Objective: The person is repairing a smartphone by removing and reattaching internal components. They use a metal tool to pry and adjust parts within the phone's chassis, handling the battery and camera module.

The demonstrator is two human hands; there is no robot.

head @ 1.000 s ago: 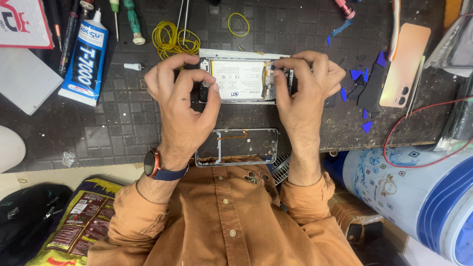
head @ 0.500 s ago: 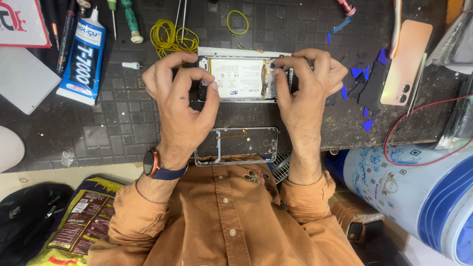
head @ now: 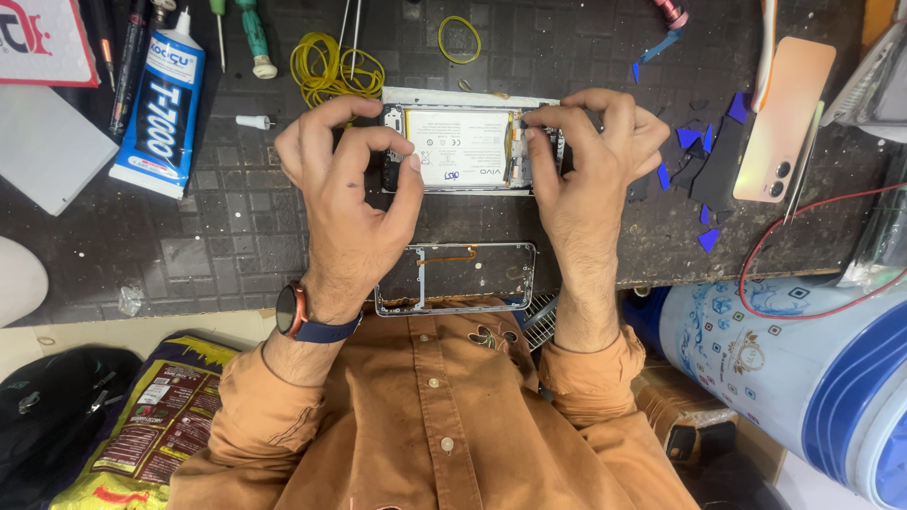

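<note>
Two hands close on one opened phone (head: pixel 468 149), its white battery facing up, on a dark grid mat (head: pixel 189 246). The left hand (head: pixel 345 179) curls its fingers (head: pixel 378 156) onto the phone's left end, thumb pressed at the near edge; the right hand (head: pixel 590 161) pinches the right end, fingertips (head: pixel 539 118) bent onto the top corner. Both grips are closed on the phone, which lies flat between them.

Just below the wrists, near the mat's edge, sits one empty phone frame (head: pixel 458 279). Just beyond the left fingers lies one tangle of yellow rubber bands (head: pixel 326 66), with a single yellow band (head: pixel 459 38) apart from it, beyond the right fingers. Further left of the left hand stand one glue tube (head: pixel 161 104) and its one small white cap (head: pixel 253 121), then two screwdrivers (head: pixel 253 38) above them. Right of the right hand lie several blue scraps (head: pixel 704 151), about eight, and one peach back cover (head: pixel 784 118). One red wire (head: pixel 803 246) loops further out, over one blue-and-white drum (head: pixel 803 368). One watch (head: pixel 293 312) circles the left wrist.
</note>
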